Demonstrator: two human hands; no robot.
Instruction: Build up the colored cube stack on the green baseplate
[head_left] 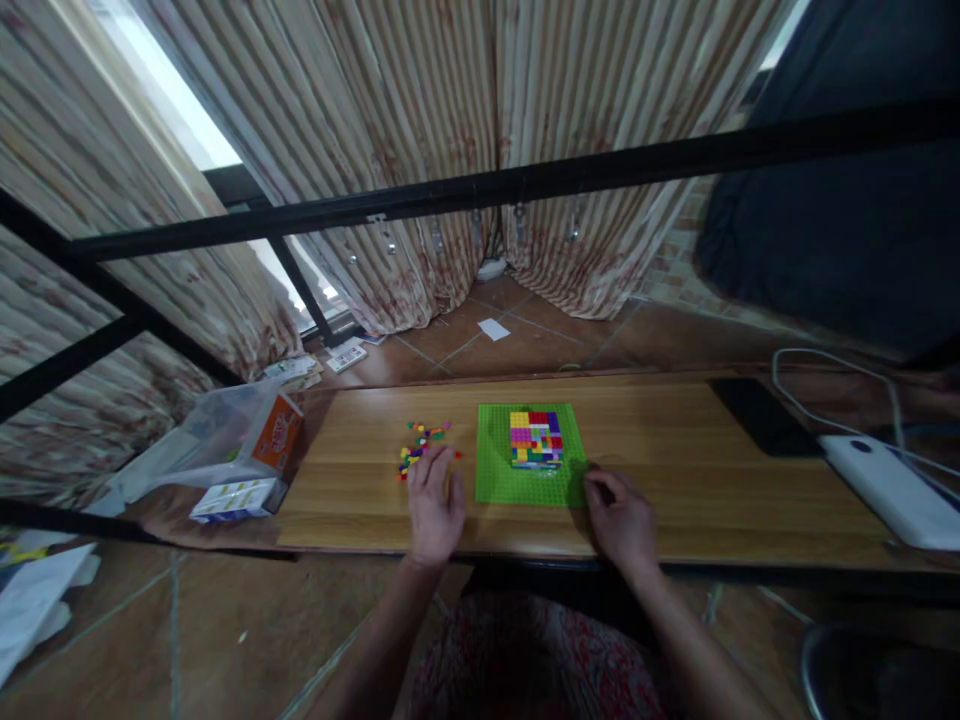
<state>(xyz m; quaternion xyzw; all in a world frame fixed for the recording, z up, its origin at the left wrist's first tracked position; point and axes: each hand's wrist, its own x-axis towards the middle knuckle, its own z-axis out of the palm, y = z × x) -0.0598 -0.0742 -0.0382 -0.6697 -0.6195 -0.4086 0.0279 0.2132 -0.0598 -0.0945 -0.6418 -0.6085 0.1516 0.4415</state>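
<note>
we've got smooth wood-grain tabletop point(675, 470) under our right hand point(622, 520), studded matt green plastic baseplate point(499, 470) just left of it, shiny plastic bricks point(421, 442) past our left hand point(435, 510)

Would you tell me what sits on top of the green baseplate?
A multicoloured brick block stands on the green baseplate; the plate beneath it is hidden.

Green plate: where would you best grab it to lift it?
Grip the plate probably by its near right corner, from the right. It lies flat and thin, that corner is bare, the brick block sits farther back, and the right hand rests beside it.
</note>
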